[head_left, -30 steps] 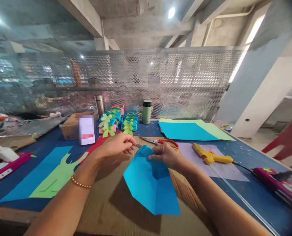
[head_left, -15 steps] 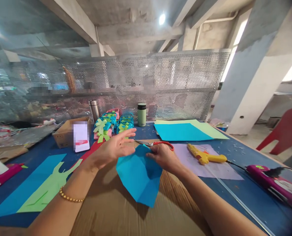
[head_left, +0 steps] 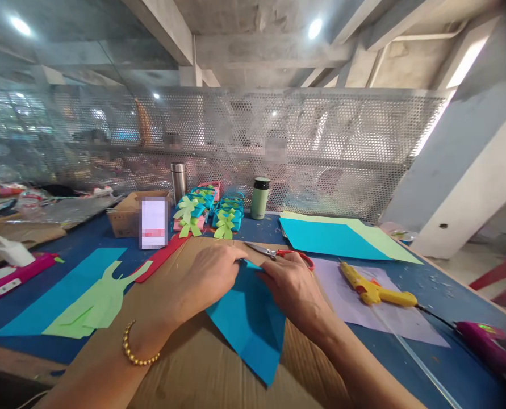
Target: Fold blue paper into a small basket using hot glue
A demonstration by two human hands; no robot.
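Pressed the left hand (head_left: 212, 277) palm-down and open on the upper edge of the blue paper (head_left: 250, 326), fingers stretched toward the right hand (head_left: 289, 284). Had the right hand flat as well, fingers extended and gripping nothing, fingertips nearly meeting the left ones at the paper's top corner. Found the paper lying on a cardboard sheet (head_left: 184, 369) at lower centre of the frame, over the blue bench (head_left: 410, 352). Just beyond the hands, saw red-handled scissors (head_left: 278, 253); to the right, a yellow glue gun (head_left: 374, 289). Farther back, noted a green tumbler (head_left: 259, 199), a steel flask (head_left: 178, 182) and what seemed to be small paper baskets (head_left: 210, 213) with green bows.
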